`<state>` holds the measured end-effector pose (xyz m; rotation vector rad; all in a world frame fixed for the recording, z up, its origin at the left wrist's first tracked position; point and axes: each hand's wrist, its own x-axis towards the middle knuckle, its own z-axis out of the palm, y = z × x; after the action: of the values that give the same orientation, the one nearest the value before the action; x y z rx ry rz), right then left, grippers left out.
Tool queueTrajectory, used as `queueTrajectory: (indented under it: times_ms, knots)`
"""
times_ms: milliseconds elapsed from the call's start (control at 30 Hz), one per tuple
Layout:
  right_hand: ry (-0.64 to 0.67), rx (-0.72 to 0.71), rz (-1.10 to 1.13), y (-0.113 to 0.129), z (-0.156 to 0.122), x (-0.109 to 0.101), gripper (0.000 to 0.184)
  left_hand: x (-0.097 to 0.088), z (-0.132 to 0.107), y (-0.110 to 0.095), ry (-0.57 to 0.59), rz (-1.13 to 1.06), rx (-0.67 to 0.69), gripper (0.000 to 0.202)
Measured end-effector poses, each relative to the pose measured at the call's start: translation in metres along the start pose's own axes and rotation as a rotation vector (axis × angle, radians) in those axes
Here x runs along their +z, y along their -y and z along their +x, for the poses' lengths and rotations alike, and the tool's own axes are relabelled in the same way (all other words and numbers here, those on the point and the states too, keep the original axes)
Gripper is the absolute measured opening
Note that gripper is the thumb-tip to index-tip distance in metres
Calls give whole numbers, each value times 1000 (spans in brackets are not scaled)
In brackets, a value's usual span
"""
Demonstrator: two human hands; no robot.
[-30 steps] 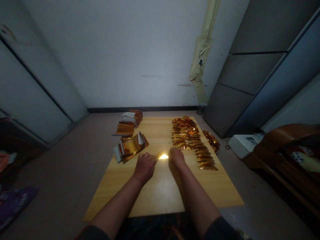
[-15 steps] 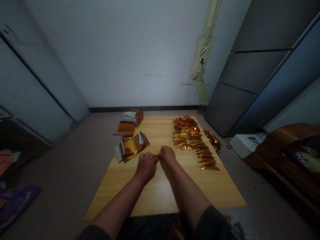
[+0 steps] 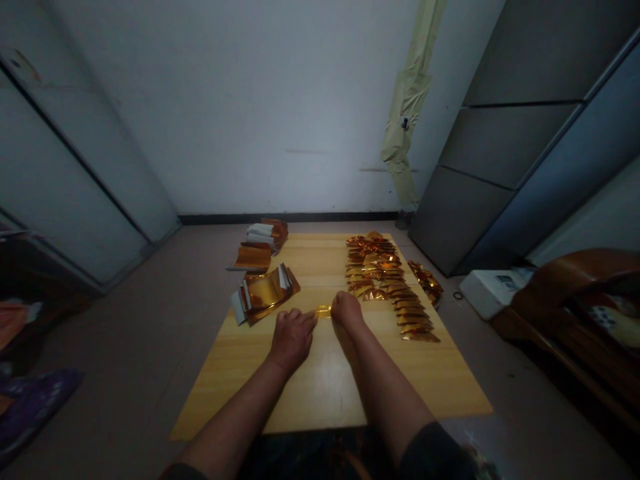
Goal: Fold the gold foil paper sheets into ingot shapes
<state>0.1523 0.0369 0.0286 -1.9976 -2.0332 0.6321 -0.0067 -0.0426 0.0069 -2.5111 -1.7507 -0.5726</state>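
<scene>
Between my hands, low over the wooden table (image 3: 320,387), is a small folded piece of gold foil paper (image 3: 323,311). My left hand (image 3: 293,337) is closed on its left end, fingers pointing right. At the right end my right hand (image 3: 347,310) grips it in a closed pinch; its fingertips are mostly hidden. Left of my hands lies a stack of gold foil sheets (image 3: 265,290) with pale backs, curling at the edges. To the right, folded gold foil pieces (image 3: 413,310) overlap in a long row.
Further foil sheets (image 3: 253,257) lie at the table's far left corner. More folded gold foil (image 3: 426,281) is heaped beyond the right edge. A white box (image 3: 487,292) and a wooden seat (image 3: 575,300) stand to the right, near a grey refrigerator (image 3: 490,153).
My right hand has moved right, away from my left hand. The gold foil paper, mostly hidden before, now shows between them. My left hand has barely moved.
</scene>
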Motion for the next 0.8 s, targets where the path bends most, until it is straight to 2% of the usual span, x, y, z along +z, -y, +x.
queueTrajectory:
  times_ms: [167, 267, 367, 533, 633, 800]
  knots:
    - [-28, 11, -12, 4, 1, -3, 23, -1, 2, -2, 8, -8, -11, 27]
    - [21, -125, 27, 14, 6, -1, 30, -2, 3, -3, 17, 0, -12, 28]
    - [134, -245, 56, 22, 11, 3, 27, -1, 2, -2, 13, 12, -11, 32]
    - [218, -250, 44, 22, 20, 6, 24, 2, -4, 0, -43, 29, -20, 27]
    - [253, -253, 40, 22, 22, 3, 24, 3, -8, 0, -68, 55, -71, 22]
    - [279, -254, 29, 22, 22, 0, 17, -1, -11, -2, -46, 89, -105, 23]
